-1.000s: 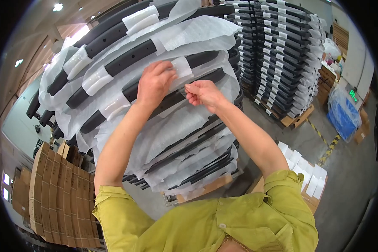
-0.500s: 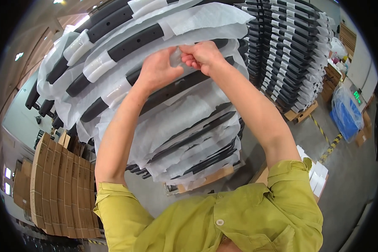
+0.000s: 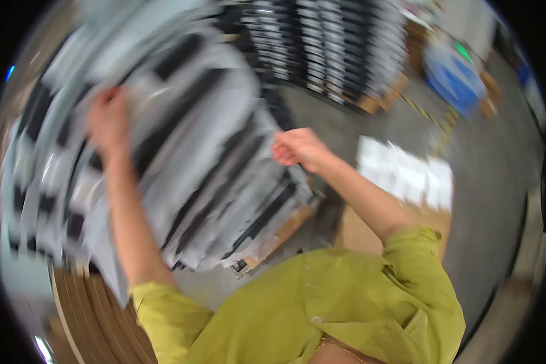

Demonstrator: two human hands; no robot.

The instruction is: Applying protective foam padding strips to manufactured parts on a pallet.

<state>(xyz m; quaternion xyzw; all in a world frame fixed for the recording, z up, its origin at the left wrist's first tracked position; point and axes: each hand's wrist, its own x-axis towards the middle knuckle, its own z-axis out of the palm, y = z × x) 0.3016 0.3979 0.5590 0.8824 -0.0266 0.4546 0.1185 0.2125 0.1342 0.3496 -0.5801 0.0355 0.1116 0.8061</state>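
My left hand (image 3: 109, 118) is at the upper left, over the stack of long black bars, close to a clear plastic wrap (image 3: 147, 97) around one black bar (image 3: 185, 57). Motion smears its fingers, so their grip is unclear. Farther right, my right hand (image 3: 302, 149) hovers by the right edge of the stack with its fingers curled closed. Whatever it may pinch is hidden. White foam-like sheets (image 3: 224, 97) lie between the layers of bars, and their ends hang over the side.
To the right, several folded white pieces (image 3: 406, 173) lie on a brown cardboard box (image 3: 428, 221). More stacked black bars (image 3: 355, 48) with white wraps stand behind on a wooden pallet (image 3: 382, 97). A blue bag (image 3: 452, 79) sits at the far right. Brown cartons (image 3: 97, 309) are at lower left.
My hands were together at a clear film over the bars; now they are apart, the left farther left, the right lower. The view has turned right, bringing the white pieces into fuller sight.
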